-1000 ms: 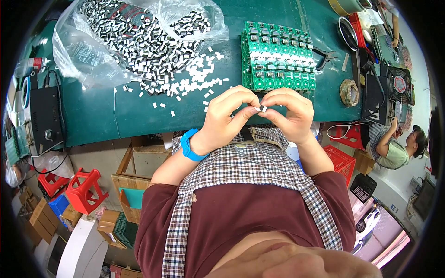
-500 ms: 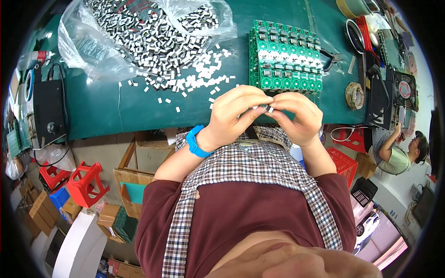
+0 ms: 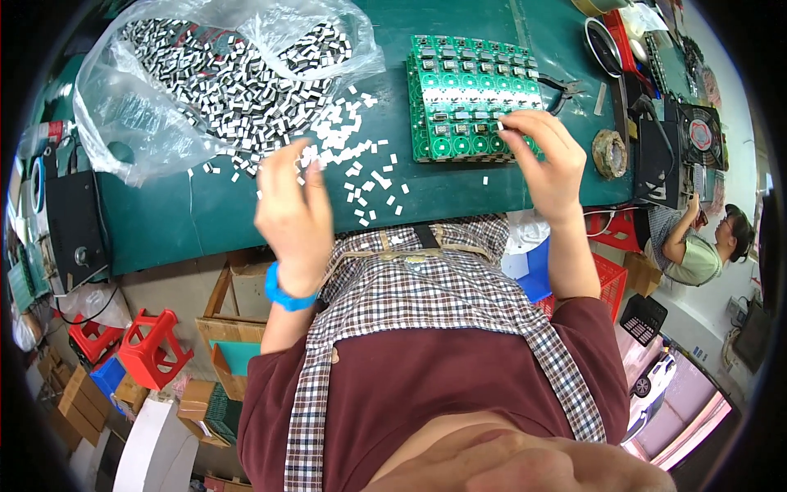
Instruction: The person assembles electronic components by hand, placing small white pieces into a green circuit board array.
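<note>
My right hand (image 3: 551, 160) pinches a small black-and-white foam block (image 3: 501, 126) between thumb and forefinger. Its fingertips are at the near right part of a stacked panel of green circuit boards (image 3: 467, 102), which carry rows of small components. On the left, my left hand (image 3: 293, 201) hovers by the near edge of a heap of similar black-and-white blocks (image 3: 270, 102). Its thumb and fingers are apart, somewhat smeared by motion, with no held piece visible. Small white pieces (image 3: 336, 135) lie scattered just right of it.
A clear plastic bag (image 3: 135, 123) surrounds the heap. Beyond the boards' right side lie pliers (image 3: 561, 92) and a roll of tape (image 3: 609, 156). A black control box (image 3: 75, 230) stands at far left. Another person (image 3: 697, 246) sits at far right.
My hands have parted from holding a small block together. The right went up to the boards with a block; the left moved left to the heap. More white pieces appear near the table edge.
</note>
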Motion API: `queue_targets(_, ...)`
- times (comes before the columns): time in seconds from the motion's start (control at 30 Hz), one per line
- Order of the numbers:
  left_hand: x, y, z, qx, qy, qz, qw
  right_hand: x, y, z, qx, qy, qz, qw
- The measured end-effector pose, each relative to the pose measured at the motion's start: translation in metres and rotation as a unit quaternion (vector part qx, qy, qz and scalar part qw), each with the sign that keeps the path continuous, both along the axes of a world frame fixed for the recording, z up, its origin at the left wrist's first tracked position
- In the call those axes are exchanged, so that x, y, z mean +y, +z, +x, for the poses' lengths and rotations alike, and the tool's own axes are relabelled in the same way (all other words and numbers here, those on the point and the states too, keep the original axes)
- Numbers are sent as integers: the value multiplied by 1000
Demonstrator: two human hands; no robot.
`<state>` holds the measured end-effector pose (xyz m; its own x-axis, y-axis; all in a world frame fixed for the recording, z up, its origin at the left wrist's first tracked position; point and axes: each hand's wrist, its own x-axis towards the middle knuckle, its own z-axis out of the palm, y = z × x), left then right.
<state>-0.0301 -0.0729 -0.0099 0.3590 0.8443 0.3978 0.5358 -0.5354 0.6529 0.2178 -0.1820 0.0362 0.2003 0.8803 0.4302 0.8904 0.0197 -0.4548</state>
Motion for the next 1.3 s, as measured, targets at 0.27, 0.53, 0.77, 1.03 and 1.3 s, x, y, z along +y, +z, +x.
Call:
queue_targets(0.27, 12, -22, -14, 101, -4, -46, 994, 1, 3, 11, -114, 41, -26, 992)
queue_targets(0.53, 20, -23, -2, 100, -29, -2, 995, 3, 5, 14, -114, 69, -48, 990)
queue_targets(0.77, 23, -24, -4, 118, -34, -4, 992, 3, 11, 13, -117, 70, -69, 988)
queue_targets(1.03, 14, -5, 7, -246, -159, -281, 914, -5, 13, -28, 113, 90, -48, 988)
queue_targets(1.3, -15, 2, 36, -385, -268, -448, 761, 9, -6, -69, 260, 66, -24, 963)
